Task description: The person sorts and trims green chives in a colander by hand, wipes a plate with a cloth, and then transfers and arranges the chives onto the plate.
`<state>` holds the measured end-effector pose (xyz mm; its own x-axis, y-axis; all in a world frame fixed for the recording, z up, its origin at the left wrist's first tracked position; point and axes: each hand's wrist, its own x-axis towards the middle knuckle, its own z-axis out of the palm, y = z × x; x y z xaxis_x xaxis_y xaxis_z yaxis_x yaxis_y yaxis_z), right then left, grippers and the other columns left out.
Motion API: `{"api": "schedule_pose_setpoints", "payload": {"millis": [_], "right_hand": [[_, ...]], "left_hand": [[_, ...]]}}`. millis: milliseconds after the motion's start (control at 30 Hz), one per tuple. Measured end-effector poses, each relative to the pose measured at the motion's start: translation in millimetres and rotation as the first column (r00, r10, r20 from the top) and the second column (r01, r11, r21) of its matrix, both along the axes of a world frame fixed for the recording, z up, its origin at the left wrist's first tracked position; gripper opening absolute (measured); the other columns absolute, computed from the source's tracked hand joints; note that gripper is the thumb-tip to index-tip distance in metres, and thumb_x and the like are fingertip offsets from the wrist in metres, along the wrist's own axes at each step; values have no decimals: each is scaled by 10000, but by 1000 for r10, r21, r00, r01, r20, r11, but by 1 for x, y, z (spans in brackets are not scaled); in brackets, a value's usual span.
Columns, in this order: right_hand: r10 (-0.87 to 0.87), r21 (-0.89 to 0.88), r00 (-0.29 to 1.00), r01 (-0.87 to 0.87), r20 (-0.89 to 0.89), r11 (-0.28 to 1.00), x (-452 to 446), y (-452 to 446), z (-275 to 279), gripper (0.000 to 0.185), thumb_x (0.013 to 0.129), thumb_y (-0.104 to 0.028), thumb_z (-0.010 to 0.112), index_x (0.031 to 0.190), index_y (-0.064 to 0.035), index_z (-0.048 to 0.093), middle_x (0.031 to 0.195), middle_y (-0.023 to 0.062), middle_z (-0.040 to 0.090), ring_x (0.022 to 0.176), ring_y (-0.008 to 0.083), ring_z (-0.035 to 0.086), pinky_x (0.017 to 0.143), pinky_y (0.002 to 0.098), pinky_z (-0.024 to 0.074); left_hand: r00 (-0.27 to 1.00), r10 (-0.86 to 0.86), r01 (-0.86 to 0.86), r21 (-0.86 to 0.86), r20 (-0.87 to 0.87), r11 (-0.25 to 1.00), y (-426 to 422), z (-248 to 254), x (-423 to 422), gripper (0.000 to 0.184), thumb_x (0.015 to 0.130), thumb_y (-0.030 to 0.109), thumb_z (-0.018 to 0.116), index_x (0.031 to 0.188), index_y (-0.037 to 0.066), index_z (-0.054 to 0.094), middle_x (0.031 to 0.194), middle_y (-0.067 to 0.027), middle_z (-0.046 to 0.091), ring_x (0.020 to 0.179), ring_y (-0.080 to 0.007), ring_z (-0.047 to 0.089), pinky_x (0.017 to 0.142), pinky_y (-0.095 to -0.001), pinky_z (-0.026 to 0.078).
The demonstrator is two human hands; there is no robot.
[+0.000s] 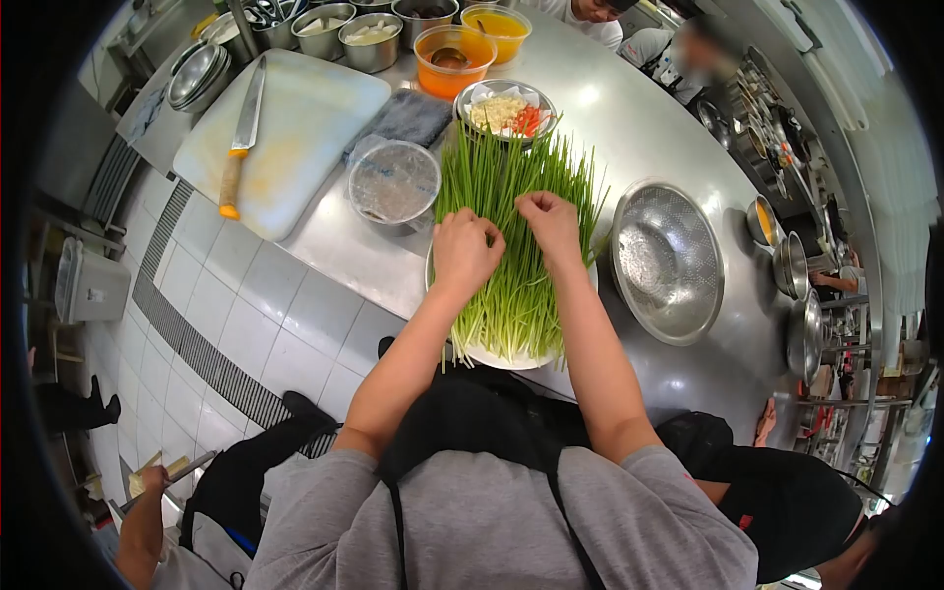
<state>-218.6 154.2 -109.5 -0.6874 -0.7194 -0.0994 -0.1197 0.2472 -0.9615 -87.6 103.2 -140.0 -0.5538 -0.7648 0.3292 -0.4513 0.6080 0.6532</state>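
A thick pile of long green stalks (506, 285) lies across a white dish (501, 360) in front of me, pale ends toward my body. Over the left side of the pile is my left hand (467, 248), its fingers curled together; what they grip, if anything, is too small to make out. My right hand (547, 218) pinches at the upper middle of the stalks, its fingertips closed. A bowl with chopped yellow and red bits (506, 113) sits just beyond the pile. Left of the stalks stands a plastic-covered container (394, 181).
A perforated metal colander (668, 261) is at the right. On the left, a cutting board (315, 123) carries a knife (245, 138). Tubs of orange liquid (454, 74) and metal containers (370, 44) line the back. Other people stand around the steel table (629, 108).
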Motion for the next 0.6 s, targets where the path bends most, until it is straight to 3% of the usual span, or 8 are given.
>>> {"api": "schedule_pose_setpoints", "payload": {"millis": [167,233,367,433,533,600], "right_hand": [[-177,-172,983,166,-45,971,-25,-9,35,205,781,-184,677,880,-5,661,712,-22,575,599,48,433,557,208,355],[-160,-219,986,148,-41,965,-31,-5,44,202,792,-185,665,895,-11,664,713,-29,568,604,53,438,560,206,358],[-33,7,999,33,-25,999,-21,8,36,213,847,-207,605,933,-21,665,672,-33,528,582,60,439,527,215,353],[75,12,995,-75,-60,997,-17,12,9,229,836,-200,605,923,3,662,670,23,591,570,79,495,520,243,399],[101,52,986,-95,-134,994,-8,21,10,227,836,-187,598,922,15,659,667,42,606,583,91,526,533,237,414],[64,4,967,-65,-245,998,-17,33,28,208,839,-190,606,910,-3,663,686,24,608,599,82,532,537,228,415]], "left_hand": [[1000,2,-2,4,7,1000,-1,-2,-1,94,695,174,672,693,80,676,796,-105,583,822,-286,548,719,-411,404],[1000,5,-5,10,7,1000,-1,0,-1,84,687,164,673,684,80,677,804,-105,590,828,-284,550,720,-409,406],[1000,9,-10,33,22,999,-1,-1,-2,89,692,169,671,682,80,675,804,-101,590,831,-283,549,720,-410,406],[1000,12,-12,21,15,1000,-1,-2,-1,90,694,171,670,682,81,674,803,-99,589,831,-283,549,718,-411,406],[1000,6,-6,-22,0,1000,-2,-4,0,100,708,189,672,703,89,669,797,-107,574,816,-291,543,714,-413,401],[993,38,-30,-72,115,997,-2,-6,0,80,695,172,674,697,93,664,798,-107,574,821,-290,544,713,-413,400]]}}
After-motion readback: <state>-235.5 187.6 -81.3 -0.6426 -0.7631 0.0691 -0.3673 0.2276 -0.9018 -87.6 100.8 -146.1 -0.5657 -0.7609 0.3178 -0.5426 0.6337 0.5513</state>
